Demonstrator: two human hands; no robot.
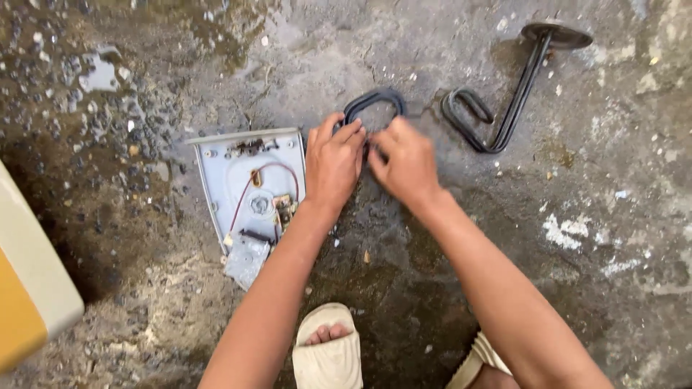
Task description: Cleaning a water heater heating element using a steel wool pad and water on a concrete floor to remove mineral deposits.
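- While both hands meet over the wet concrete floor (591, 216), I log the left hand (334, 162) and the right hand (405, 162) side by side, knuckles up, on the near part of a dark rubber gasket ring (375, 101).
- Ring position: lying on the floor just beyond the knuckles; only its far loop shows, the near part is hidden under the hands.
- Left fingers (351, 130): curled narrow, tips pressed down onto the ring's left end. I judge them closed on it, pinching rather than resting.
- Right fingers (382, 140): folded tight and somewhat blurred; they seem closed on the ring's near edge, but I cannot tell how firm the hold is.
- Risk 1: the floor is wet and gritty, so the rubber could slip out of the pinch or pick up grit along its sealing face.
- Risk 2: pulling from two ends at once could twist or kink the ring, since the two hands sit so near each other.
- Risk 3: the open grey cover plate (252, 194) with its exposed red wire (249, 187) lies just beside the left wrist; a sideways sweep of the forearm could snag it.
- Bent heating element (504, 108) lies apart to the right, untouched.
- Sandalled foot (328, 353) sits near, below the arms.
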